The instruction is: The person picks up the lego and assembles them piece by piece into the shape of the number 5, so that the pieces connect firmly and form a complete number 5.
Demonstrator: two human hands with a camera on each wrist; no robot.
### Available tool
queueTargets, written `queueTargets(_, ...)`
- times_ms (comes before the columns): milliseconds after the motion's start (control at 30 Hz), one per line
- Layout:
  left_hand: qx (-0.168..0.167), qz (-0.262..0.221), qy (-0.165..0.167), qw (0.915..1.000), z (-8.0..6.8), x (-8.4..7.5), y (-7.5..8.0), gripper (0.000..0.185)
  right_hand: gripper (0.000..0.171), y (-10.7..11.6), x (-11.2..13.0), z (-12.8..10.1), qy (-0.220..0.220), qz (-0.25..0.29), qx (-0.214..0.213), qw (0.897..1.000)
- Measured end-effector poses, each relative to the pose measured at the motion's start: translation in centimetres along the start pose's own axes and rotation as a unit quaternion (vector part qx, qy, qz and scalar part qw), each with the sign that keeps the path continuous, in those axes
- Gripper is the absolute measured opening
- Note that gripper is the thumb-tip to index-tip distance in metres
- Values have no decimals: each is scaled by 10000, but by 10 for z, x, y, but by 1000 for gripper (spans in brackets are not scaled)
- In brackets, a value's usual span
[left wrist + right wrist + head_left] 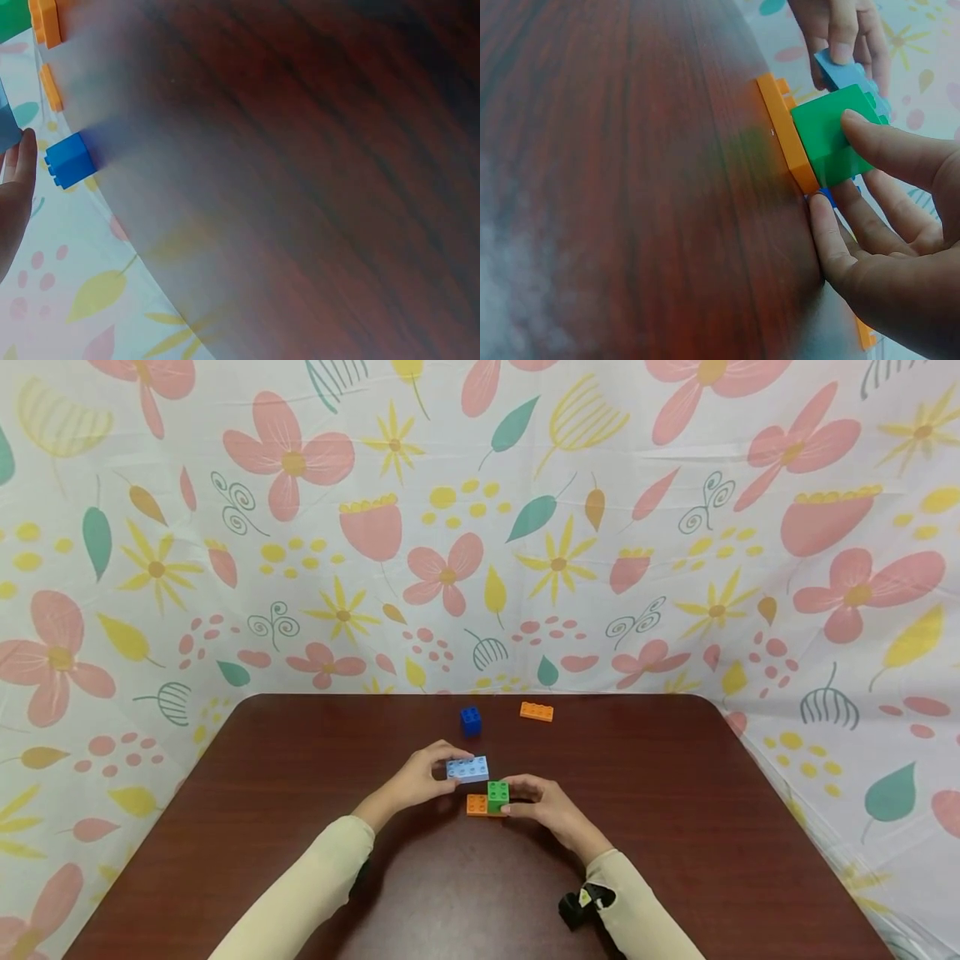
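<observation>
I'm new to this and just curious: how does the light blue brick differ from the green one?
The light blue brick is longer, with more studs; the green brick is a short square block. The light blue brick is pinched by the left hand, seemingly off the table, while the green brick sits on an orange plate, held by the right hand. Both are studded plastic toy bricks.

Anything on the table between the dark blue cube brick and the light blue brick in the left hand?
Nothing: the head view shows only bare dark wood between the dark blue cube brick and the light blue brick.
</observation>
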State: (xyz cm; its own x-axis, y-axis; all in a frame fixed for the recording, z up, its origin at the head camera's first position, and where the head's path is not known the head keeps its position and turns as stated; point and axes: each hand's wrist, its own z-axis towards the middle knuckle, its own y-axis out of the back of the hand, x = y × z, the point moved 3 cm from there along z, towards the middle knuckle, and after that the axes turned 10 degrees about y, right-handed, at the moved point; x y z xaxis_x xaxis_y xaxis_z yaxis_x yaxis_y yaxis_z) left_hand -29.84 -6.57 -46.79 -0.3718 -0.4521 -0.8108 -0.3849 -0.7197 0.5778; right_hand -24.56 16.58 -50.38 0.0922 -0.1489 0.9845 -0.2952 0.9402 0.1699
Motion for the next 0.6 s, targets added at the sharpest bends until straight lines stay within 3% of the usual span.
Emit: queueTargets(600,140,-108,-34,9998,-13,-2,1,41,45,1,-1,1,-72,97,-23,9999)
